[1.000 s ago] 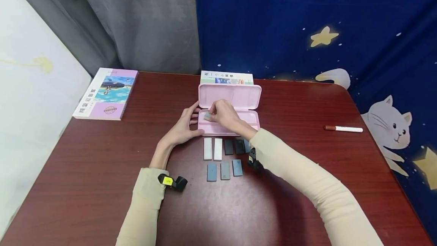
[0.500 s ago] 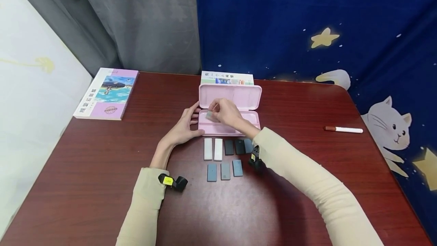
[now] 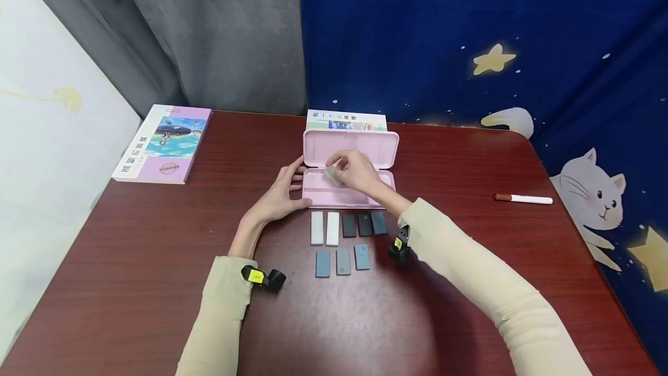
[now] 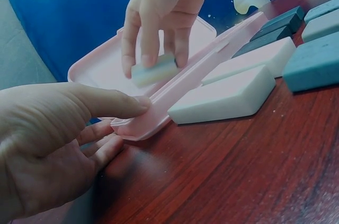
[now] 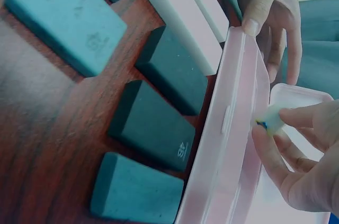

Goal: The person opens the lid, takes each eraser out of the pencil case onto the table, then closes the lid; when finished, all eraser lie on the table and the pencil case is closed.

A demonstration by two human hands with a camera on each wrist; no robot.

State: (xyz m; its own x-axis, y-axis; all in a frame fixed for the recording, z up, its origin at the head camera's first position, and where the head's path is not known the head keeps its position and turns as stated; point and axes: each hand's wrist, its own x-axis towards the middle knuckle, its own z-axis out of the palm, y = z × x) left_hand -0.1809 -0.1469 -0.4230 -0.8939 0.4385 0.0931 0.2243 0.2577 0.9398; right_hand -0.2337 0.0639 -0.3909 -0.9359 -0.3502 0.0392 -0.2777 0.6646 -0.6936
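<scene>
An open pink pencil case [image 3: 325, 198] lies on the table, its lid raised at the back. My right hand [image 3: 357, 173] pinches a small pale striped eraser [image 4: 154, 70] between thumb and fingers, over the case's rear compartment. Whether the eraser touches the case floor is unclear. At the case's left end rests my left hand [image 3: 278, 195], fingers spread along the side and thumb touching the front corner. In front of the case stand two white eraser-like blocks [image 3: 317, 228], two black ones [image 5: 159, 128] and a dark blue-grey one [image 3: 378, 223].
A nearer row holds several blue-grey blocks [image 3: 342, 262]. Behind the lid lies a book [image 3: 347, 119]; a purple-and-white book [image 3: 162, 144] is at the far left. A brown-capped white marker [image 3: 524, 199] lies to the right. Curtains hang behind the table.
My right hand has shifted to the right inside the case, carrying the striped eraser along. The left hand stays at the case's left end.
</scene>
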